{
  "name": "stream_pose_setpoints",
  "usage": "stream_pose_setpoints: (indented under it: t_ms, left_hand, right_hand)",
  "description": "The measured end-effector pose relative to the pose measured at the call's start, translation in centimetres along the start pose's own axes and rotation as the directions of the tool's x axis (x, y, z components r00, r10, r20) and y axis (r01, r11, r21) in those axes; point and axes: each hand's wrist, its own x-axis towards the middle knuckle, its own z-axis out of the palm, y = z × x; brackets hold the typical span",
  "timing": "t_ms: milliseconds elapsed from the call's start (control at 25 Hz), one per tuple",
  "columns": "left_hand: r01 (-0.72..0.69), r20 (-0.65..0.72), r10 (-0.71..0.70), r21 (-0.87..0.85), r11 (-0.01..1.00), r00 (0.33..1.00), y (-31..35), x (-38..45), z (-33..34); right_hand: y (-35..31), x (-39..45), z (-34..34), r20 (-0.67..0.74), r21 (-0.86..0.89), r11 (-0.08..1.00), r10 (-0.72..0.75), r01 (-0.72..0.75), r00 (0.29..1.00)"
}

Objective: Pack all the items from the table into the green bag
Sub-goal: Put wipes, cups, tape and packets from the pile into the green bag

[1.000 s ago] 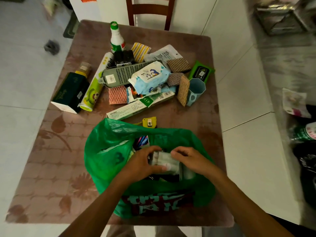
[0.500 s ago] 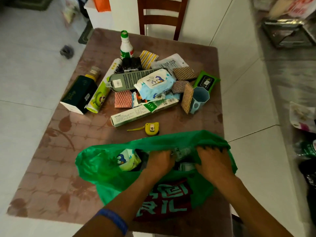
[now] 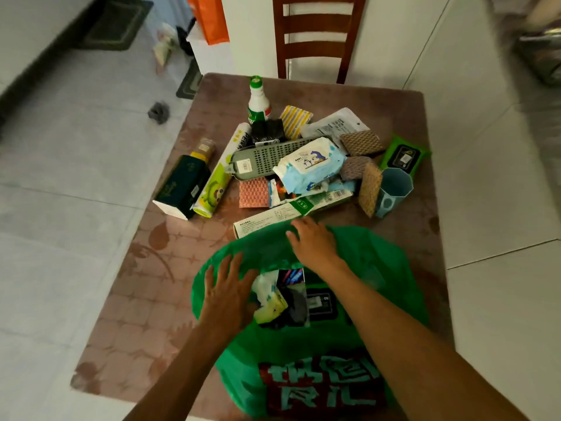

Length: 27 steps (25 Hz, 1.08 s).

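We've got the green bag [image 3: 334, 354] at the near edge of the table [image 3: 145, 299], mouth up and gaping, w/ a few packs visible inside. Our left hand [image 3: 226, 294] lies flat on the bag's left rim, fingers spread, gripping nothing. Our right hand [image 3: 312, 243] reaches over the far rim, palm down, fingers loosely spread, empty too; its fingertips sit right by the long white-and-green box [image 3: 291, 212], can't tell if touching.

Rest of the stuff is piled mid-table, beyond the bag: baby wipes pack [image 3: 309, 165] on top of a grey perforated tray [image 3: 267, 156], pink sponge [image 3: 254, 193] near-left of it, white bottle w/ green cap [image 3: 258, 101] upright at the far side. Left of the pile: dark green box [image 3: 182, 186] and a lime-green roll [image 3: 217, 189], side by side, touching. Right side: blue cup [image 3: 393, 191] on its side w/ a brown scrub pad [image 3: 370, 188] leaning against it, green wipes pack [image 3: 405, 154] just beyond. A wooden chair [image 3: 315, 34] stands at the far end.
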Motion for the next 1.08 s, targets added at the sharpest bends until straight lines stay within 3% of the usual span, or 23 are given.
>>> stream_pose_setpoints:
  t_ms: [80,120,240,320,520,600,640,720,800,880,960,1000,1040,1080]
  left_hand:
    - [-0.041,0.029,0.044,-0.078,0.996,0.999,-1.5,-0.5,0.8]
    - [-0.056,0.045,0.063,-0.14,0.989,0.997,-1.9,-0.8,1.1]
    - [-0.182,-0.031,0.18,-0.276,0.944,0.983,-2.0,-1.5,2.1]
    - [-0.265,-0.126,0.234,-0.375,0.888,0.964,-1.6,-1.8,2.3]
    - [-0.27,-0.22,0.174,-0.547,0.793,0.96,-1.1,-1.5,1.9]
    - [-0.244,-0.254,0.113,-0.573,0.782,0.961,-1.2,-1.0,1.3]
    - [-0.237,-0.276,0.085,-0.583,0.777,0.957,-1.3,-0.9,0.9]
    - [-0.205,-0.299,0.008,-0.634,0.746,0.954,-1.3,-1.1,0.3]
    - [-0.097,-0.226,-0.102,-0.724,0.683,0.969,-1.4,-1.7,-0.4]
    - [0.038,-0.038,-0.106,-0.771,0.635,0.994,-1.5,-2.7,-1.0]
    - [0.14,0.162,-0.038,-0.683,0.717,0.986,-1.9,-3.6,-1.4]
    - [0.191,0.276,-0.007,-0.648,0.737,0.961,-2.2,-4.0,-1.6]
    - [0.258,0.398,0.049,-0.679,0.687,0.916,-2.3,-4.3,-2.1]
    - [0.349,0.513,0.172,-0.757,0.552,0.841,-2.4,-4.4,-2.9]
  right_hand:
    - [-0.3,1.3,1.3,0.127,-0.17,0.982,0.104,-0.082,0.986]
    - [-0.5,1.4,1.5,0.123,-0.26,0.963,0.107,-0.072,0.987]
    - [0.0,1.3,1.2,-0.044,-0.341,0.938,-0.072,0.052,0.996]
    - [1.0,1.2,0.8,-0.141,-0.214,0.968,-0.166,0.133,0.976]
    - [3.0,2.6,-0.4,-0.24,0.054,0.993,0.111,-0.101,0.964]
    - [3.7,2.1,-0.4,-0.15,0.237,0.958,0.199,-0.16,0.969]
    - [4.0,1.7,-0.1,-0.083,0.246,0.949,0.221,-0.195,0.972]
    - [3.9,1.0,1.0,0.02,0.095,0.977,0.191,-0.192,0.981]
    - [3.4,1.5,2.0,0.094,-0.085,0.99,0.12,-0.112,0.988]
    - [2.8,2.1,2.4,0.152,-0.157,0.987,0.067,-0.043,0.986]
    - [2.6,2.1,2.8,0.18,-0.163,0.987,0.017,0.013,0.983]
    - [2.7,1.8,2.9,0.17,-0.146,0.989,0.006,0.019,0.985]
    - [3.1,1.4,3.1,0.14,-0.097,0.995,0.019,-0.005,0.99]
    - [3.5,0.8,3.1,0.098,-0.03,0.999,0.047,-0.044,0.994]
